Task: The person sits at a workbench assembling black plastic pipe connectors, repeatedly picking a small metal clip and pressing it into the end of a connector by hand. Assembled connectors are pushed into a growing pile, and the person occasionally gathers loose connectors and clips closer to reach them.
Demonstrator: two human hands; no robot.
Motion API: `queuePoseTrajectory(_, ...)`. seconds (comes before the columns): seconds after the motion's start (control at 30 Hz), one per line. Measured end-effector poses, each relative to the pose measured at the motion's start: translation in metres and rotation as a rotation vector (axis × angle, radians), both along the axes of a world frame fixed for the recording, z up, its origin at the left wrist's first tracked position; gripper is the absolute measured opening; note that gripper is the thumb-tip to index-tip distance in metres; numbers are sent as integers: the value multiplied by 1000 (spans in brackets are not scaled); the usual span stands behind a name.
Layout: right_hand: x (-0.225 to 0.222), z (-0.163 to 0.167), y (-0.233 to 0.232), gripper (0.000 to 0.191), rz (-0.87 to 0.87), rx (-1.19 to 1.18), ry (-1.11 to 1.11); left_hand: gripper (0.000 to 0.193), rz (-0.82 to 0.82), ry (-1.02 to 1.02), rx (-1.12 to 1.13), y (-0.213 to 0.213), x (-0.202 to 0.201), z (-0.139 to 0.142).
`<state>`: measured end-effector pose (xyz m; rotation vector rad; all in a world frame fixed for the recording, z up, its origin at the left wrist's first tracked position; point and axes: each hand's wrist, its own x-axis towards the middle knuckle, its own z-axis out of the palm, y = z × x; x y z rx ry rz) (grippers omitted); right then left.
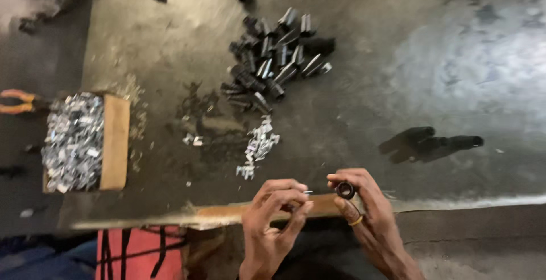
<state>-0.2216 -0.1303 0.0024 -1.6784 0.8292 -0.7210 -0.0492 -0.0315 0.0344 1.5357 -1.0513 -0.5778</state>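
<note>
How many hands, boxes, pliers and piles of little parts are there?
Hands: 2, left hand and right hand
Cardboard box of silver clips: 1
Orange-handled pliers: 1
Piles: 2, dark tubes and silver clips
Total: 6

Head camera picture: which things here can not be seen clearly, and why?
- Small metal piece in the left hand: too small, mostly covered by the fingers.
- Dark ring in the right hand: its far side is hidden by the fingers.
- Pile of dark tubes: motion blur, no count possible.
- Pliers: cut off by the left edge.
- Box of shiny clips: single clips blurred.
</note>
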Motion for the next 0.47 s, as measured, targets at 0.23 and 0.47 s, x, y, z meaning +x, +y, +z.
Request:
queuePoseTrajectory(0.23, 7, 19, 3, 62, -17, -64, 146, 18, -116, -40, -54, -4, -1, 16)
queuePoseTrajectory(0.47, 4, 10, 5, 67, -5, -284, 137, 18, -152, -95, -93, -8, -5, 12)
